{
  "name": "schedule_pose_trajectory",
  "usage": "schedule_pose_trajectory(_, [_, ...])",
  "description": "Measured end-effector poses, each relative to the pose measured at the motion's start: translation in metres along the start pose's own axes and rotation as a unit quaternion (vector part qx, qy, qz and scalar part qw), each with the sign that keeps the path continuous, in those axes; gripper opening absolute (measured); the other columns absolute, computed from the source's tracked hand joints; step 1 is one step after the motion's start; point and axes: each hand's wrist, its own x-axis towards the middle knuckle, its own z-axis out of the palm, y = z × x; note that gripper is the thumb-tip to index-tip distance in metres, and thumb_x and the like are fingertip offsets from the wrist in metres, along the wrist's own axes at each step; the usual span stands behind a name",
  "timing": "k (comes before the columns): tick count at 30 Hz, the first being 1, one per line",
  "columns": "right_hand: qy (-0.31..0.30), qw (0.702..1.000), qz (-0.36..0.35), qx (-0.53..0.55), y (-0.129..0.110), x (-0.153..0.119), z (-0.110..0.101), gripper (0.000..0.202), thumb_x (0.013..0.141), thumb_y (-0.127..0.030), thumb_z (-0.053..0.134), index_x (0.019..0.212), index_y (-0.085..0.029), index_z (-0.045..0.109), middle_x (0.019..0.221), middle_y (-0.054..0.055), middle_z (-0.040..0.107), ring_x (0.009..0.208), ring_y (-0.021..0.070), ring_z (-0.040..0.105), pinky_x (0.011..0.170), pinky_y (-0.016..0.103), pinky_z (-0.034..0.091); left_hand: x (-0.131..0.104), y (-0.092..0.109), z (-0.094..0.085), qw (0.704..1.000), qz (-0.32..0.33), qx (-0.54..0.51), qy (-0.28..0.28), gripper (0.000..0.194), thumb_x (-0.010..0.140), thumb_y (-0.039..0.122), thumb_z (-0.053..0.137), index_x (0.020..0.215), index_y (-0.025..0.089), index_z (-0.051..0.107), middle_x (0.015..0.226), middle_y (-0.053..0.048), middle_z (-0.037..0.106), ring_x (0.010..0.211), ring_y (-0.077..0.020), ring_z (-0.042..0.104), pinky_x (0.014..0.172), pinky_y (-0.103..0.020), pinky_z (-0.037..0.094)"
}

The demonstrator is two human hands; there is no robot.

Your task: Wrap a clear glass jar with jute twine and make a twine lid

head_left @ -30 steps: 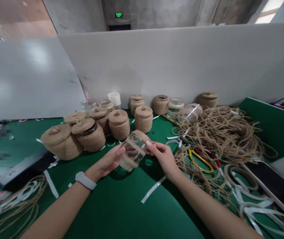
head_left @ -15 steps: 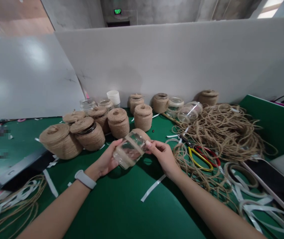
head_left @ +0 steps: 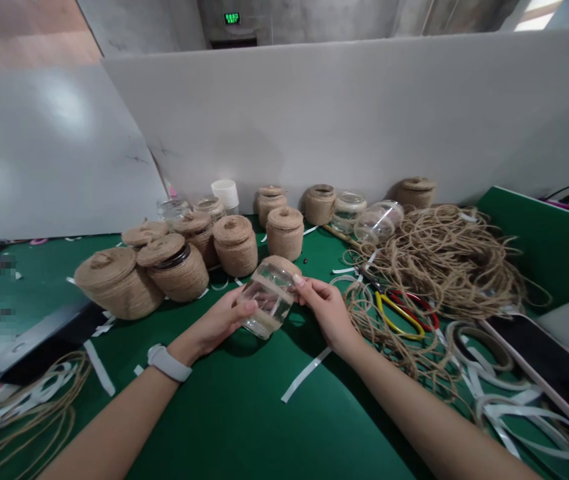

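Note:
A clear glass jar [head_left: 269, 298] is held tilted above the green table, bands of tape around its wall and brown twine wound at its upper end. My left hand [head_left: 227, 313] grips its side, the thumb lying across the glass. At the twine-wound end, the thumb and fingers of my right hand [head_left: 318, 297] are pinched together against the rim; whatever is between them is too small to make out. Behind the jar stand several twine-wrapped jars with lids, the nearest being a lidded jar [head_left: 285, 233] and another [head_left: 235, 245].
A heap of loose twine [head_left: 449, 260] lies at the right, beside scissors with red and yellow handles [head_left: 399, 317], tape rolls [head_left: 479, 347] and a phone [head_left: 544, 367]. A white strip [head_left: 306, 375] lies in front. At the left are a dark box [head_left: 39, 343] and more twine.
My left hand has shifted its hold, and its thumb now lies over the glass. The jar has turned slightly more upright. My right hand stays at the rim.

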Motion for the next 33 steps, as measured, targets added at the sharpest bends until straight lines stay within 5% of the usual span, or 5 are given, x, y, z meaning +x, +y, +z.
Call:
schedule_pose_trajectory(7, [0.004, 1.0, -0.013, -0.006, 0.0025, 0.0011, -0.0006, 0.05, 0.074, -0.059, 0.068, 0.045, -0.021, 0.053, 0.068, 0.002, 0.061, 0.081, 0.0189, 0.057, 0.079, 0.03, 0.04, -0.0005, 0.0039, 0.0018, 0.998, -0.005, -0.055, 0.03, 0.07, 0.081, 0.043, 0.07, 0.141, 0.024, 0.042, 0.139, -0.013, 0.057, 0.123, -0.0304, 0.058, 0.101, -0.041, 0.046])
schedule_pose_trajectory(16, [-0.02, 0.999, -0.014, -0.022, -0.0006, -0.0005, -0.0004, 0.052, 0.074, -0.061, 0.066, 0.042, -0.021, 0.054, 0.067, 0.003, 0.063, 0.082, 0.0206, 0.06, 0.084, 0.033, 0.043, 0.0003, 0.0065, 0.0025, 0.992, -0.026, -0.124, -0.014, 0.06, 0.084, 0.052, 0.059, 0.13, 0.013, 0.055, 0.116, -0.015, 0.071, 0.108, -0.0318, 0.066, 0.098, -0.044, 0.048])
schedule_pose_trajectory(23, [0.01, 1.0, -0.006, -0.016, -0.0022, -0.0011, 0.0021, 0.05, 0.073, -0.057, 0.068, 0.043, -0.021, 0.051, 0.063, 0.003, 0.06, 0.082, 0.0207, 0.057, 0.08, 0.032, 0.04, 0.0025, 0.004, 0.0037, 0.994, -0.01, -0.112, 0.013, 0.059, 0.084, 0.053, 0.062, 0.13, 0.015, 0.057, 0.119, -0.015, 0.07, 0.112, -0.0303, 0.064, 0.098, -0.043, 0.048])
schedule_pose_trajectory(27, [0.041, 0.999, 0.002, -0.011, -0.0005, -0.001, 0.004, 0.053, 0.072, -0.062, 0.067, 0.045, -0.021, 0.047, 0.057, 0.0, 0.053, 0.066, 0.015, 0.048, 0.065, 0.028, 0.037, 0.0011, 0.0008, 0.0021, 0.999, 0.019, -0.038, -0.014, 0.065, 0.075, 0.052, 0.074, 0.127, 0.016, 0.059, 0.126, -0.016, 0.065, 0.12, -0.032, 0.058, 0.098, -0.039, 0.047])
schedule_pose_trajectory(33, [0.064, 0.997, 0.012, -0.03, 0.0016, 0.0005, 0.0044, 0.057, 0.071, -0.068, 0.063, 0.046, -0.021, 0.046, 0.051, -0.002, 0.043, 0.057, 0.0123, 0.039, 0.057, 0.026, 0.032, -0.0031, 0.0036, 0.0065, 0.999, 0.021, -0.016, 0.019, 0.087, 0.068, 0.042, 0.083, 0.141, 0.025, 0.039, 0.125, -0.014, 0.066, 0.12, -0.0316, 0.059, 0.097, -0.04, 0.046])
